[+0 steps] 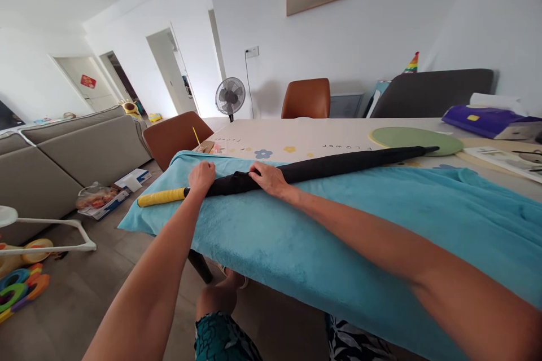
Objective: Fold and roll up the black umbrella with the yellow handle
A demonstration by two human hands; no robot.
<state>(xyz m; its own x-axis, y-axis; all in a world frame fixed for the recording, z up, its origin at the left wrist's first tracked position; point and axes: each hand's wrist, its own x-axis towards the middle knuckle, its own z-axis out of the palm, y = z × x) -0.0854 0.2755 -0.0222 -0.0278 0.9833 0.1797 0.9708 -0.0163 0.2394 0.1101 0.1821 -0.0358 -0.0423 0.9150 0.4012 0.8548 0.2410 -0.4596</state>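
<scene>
A long black umbrella, furled, lies across a blue towel-like cloth on the table. Its yellow-wrapped handle points left, and the dark tip reaches a green round mat at the right. My left hand is closed around the umbrella just beyond the handle. Farther along, my right hand grips the black fabric, thumb and fingers pinching it near a small bunched fold. The parts of the umbrella under both hands are hidden.
The table carries a green round mat and a purple tissue pack at the right. Brown chairs and a fan stand beyond. A grey sofa, boxes and toys are at the left.
</scene>
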